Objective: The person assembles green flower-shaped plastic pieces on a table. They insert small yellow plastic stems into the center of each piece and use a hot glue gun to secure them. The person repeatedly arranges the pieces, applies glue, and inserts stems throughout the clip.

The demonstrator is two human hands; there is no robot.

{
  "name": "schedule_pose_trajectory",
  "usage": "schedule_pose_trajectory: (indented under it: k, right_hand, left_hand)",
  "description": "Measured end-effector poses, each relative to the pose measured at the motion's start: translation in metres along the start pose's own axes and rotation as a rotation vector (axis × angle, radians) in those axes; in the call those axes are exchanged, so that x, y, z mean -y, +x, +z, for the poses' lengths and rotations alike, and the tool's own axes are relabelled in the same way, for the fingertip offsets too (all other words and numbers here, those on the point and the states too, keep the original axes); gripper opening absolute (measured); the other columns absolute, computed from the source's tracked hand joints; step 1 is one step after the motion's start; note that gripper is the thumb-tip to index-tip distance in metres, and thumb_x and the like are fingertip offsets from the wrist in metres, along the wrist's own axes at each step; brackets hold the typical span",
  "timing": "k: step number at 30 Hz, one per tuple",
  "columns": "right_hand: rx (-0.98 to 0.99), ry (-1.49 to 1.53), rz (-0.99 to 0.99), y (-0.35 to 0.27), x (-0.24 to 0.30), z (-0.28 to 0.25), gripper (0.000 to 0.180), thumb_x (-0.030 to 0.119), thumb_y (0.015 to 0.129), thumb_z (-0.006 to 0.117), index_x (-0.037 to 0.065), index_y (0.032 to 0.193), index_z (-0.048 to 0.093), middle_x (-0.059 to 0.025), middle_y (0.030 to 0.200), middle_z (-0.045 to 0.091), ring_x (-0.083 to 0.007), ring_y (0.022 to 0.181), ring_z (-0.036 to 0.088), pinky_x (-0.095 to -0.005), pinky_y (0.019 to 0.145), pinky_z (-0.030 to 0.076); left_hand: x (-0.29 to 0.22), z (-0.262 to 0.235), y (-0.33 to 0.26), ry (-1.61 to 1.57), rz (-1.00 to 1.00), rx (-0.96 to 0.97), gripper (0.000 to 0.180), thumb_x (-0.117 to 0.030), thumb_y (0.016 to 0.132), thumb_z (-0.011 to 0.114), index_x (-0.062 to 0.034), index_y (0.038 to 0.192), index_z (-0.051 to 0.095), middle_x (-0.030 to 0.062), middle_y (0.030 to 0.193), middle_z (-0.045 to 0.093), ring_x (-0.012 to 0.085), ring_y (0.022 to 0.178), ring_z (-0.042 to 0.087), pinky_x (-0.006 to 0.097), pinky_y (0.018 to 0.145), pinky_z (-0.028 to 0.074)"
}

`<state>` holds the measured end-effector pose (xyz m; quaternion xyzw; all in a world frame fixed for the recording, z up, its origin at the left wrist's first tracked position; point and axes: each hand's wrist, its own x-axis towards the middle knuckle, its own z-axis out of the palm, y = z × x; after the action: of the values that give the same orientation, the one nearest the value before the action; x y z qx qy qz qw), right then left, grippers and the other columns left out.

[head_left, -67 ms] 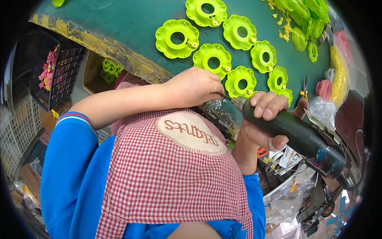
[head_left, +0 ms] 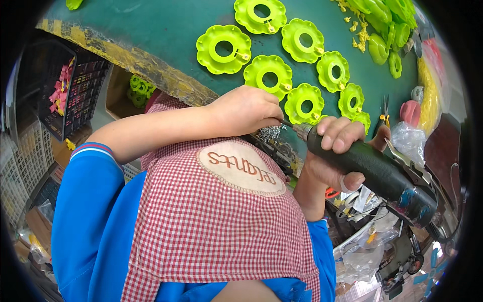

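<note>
1. The power screwdriver, dark green and black, lies slanted at the near edge of the surface, with its metal tip pointing left toward the other hand.
2. The right hand is wrapped tight around the screwdriver's body, fingers over the top and thumb underneath.
3. The left hand is curled closed just beside the tip, its fingertips pinched together; what they pinch is too small to make out.
4. A heap of small silver screws sits right below the two hands, at the surface's edge.
5. Bright green flower-shaped plastic rings lie flat in rows on the green surface just beyond the hands.
6. More green plastic parts are piled at the far right.
7. A red checked apron over blue sleeves fills the foreground.
8. A dark crate with pink pieces stands to the left, below the surface.
</note>
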<state>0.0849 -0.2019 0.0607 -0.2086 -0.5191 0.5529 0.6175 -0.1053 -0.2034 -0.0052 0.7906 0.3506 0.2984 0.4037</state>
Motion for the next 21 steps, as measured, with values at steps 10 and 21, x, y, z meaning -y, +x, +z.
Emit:
schedule_pose_trajectory:
  k: [10,21]
  right_hand:
    - [-0.137,0.000,-0.045,0.004,0.009,0.011,0.096,0.062,0.078,0.074,0.016,0.149,0.029,-0.0046,0.079,0.059,-0.0193,0.066,0.059,-0.0386,0.066,0.050]
    - [-0.048,0.065,-0.050,0.011,0.004,0.002,0.093,0.059,0.080,0.073,0.016,0.150,0.029,-0.0048,0.083,0.058,-0.0192,0.069,0.058,-0.0385,0.069,0.049]
  left_hand:
    - [0.001,-0.003,-0.001,-0.252,-0.026,-0.080,0.013,-0.008,0.078,0.076,-0.0063,0.091,0.073,0.0068,0.082,0.069,0.0238,0.076,0.067,0.034,0.067,0.054]
    - [-0.002,-0.016,0.014,0.093,-0.079,0.101,0.015,-0.014,0.074,0.079,-0.0086,0.087,0.075,0.0060,0.075,0.067,0.0243,0.071,0.066,0.034,0.063,0.053]
